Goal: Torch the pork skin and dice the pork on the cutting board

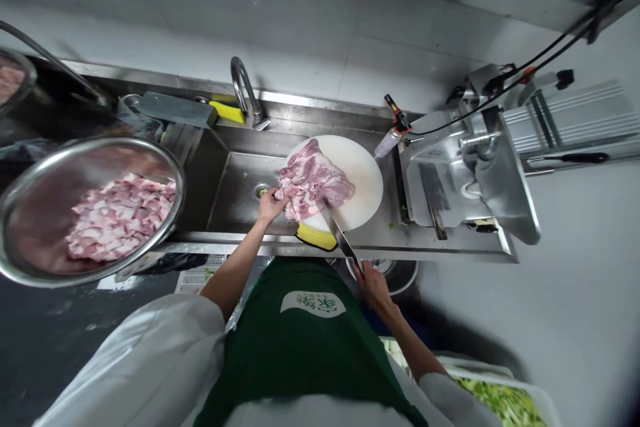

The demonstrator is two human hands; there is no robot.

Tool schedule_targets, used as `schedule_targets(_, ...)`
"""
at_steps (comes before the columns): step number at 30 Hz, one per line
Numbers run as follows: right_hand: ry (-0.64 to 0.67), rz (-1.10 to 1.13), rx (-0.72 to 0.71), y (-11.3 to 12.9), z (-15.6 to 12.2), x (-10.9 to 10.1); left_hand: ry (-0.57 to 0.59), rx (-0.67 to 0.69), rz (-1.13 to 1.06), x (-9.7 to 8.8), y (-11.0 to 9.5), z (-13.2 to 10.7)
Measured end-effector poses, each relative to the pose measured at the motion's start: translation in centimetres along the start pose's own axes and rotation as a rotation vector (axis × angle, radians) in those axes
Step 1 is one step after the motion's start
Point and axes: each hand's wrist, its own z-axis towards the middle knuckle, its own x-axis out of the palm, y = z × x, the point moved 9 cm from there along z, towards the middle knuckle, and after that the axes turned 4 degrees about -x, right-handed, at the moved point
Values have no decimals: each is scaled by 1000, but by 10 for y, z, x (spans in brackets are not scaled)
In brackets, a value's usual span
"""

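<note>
A large slab of raw pink meat [320, 177] lies on a round white cutting board [367, 177], which spans the right part of the sink. My left hand [273, 205] grips the meat at its near left edge, fingers closed on it. In my right hand [373, 285] is the handle of a kitchen knife [345, 240]; its blade points up and left, with the tip at the meat's near edge. A yellow cloth [317, 237] sticks out from under the board's near side.
To the left stands a big steel bowl [30, 213] holding cut meat chunks [123, 217]. Behind the sink [240, 180] rises a faucet [245, 87]. A blowtorch [393, 133] stands beyond the board, and a slicing machine [475, 160] occupies the right. Chopped greens [500, 403] sit in a tub below.
</note>
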Motion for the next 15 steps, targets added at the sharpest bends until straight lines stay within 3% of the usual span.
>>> schedule_targets(3,-43,-57,14,15,-1,-13,28,48,73,0,0,4)
schedule_targets(6,-242,-49,47,29,0,-41,43,75,74,2,4,6)
schedule_targets(8,-317,-44,96,36,1,-45,52,73,65,3,7,6)
schedule_targets(10,-232,-88,133,43,6,-30,42,70,87,3,7,5)
schedule_targets(12,-33,-174,132,46,9,-10,21,71,128,0,6,5)
schedule_targets(15,143,-288,98,43,2,-15,62,101,113,-1,2,5)
